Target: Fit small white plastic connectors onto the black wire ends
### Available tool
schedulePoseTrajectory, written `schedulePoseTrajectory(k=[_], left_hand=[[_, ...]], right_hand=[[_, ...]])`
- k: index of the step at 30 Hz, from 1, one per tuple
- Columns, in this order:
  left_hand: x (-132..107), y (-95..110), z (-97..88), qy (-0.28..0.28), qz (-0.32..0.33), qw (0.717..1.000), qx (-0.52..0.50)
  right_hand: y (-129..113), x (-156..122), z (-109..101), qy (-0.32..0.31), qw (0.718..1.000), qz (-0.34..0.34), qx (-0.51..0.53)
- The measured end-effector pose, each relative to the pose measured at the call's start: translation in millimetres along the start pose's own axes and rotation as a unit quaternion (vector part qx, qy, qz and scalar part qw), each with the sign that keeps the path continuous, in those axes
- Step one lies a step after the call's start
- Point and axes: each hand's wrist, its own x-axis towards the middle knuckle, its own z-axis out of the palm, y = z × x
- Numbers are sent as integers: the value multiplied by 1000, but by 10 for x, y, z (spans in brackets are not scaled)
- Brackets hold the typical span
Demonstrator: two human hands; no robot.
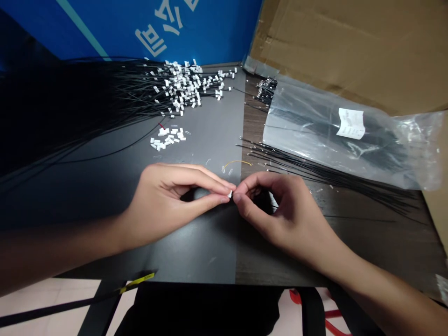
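My left hand (171, 200) pinches a tiny white plastic connector housing (230, 194) between thumb and forefinger, above the dark tabletop. My right hand (280, 210) faces it, with thumb and forefinger closed right against the housing. Anything thin held in those fingertips is hidden or too small to make out. Behind the hands lies a large spread of black wires ending in white connectors (182, 86), with a small heap of loose white connectors (167, 139) closer by. Bare-ended black wires (297, 169) fan out beyond my right hand.
A short yellow wire (238, 162) and small white bits lie near the fingertips. A clear plastic bag of black wires (336, 130) rests at the right, against cardboard (350, 46). A blue board (157, 32) stands behind. The table's front edge (196, 280) runs below my hands.
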Motion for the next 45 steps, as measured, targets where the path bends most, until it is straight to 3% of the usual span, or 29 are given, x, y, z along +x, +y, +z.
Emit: schedulePoseTrajectory(k=[8, 19, 23, 28, 45], left_hand=[[-51, -9, -10, -1, 74, 996, 55], [-42, 17, -4, -7, 54, 998, 39], [-38, -3, 18, 20, 56, 998, 35], [-22, -30, 49, 34, 24, 998, -37], [16, -55, 4, 11, 89, 996, -2]], right_hand=[[9, 4, 9, -10, 1000, 2, 9], [1, -10, -11, -33, 998, 13, 49], [-1, -3, -9, -32, 997, 13, 72], [35, 24, -30, -36, 994, 8, 102], [68, 25, 24, -40, 994, 5, 100]])
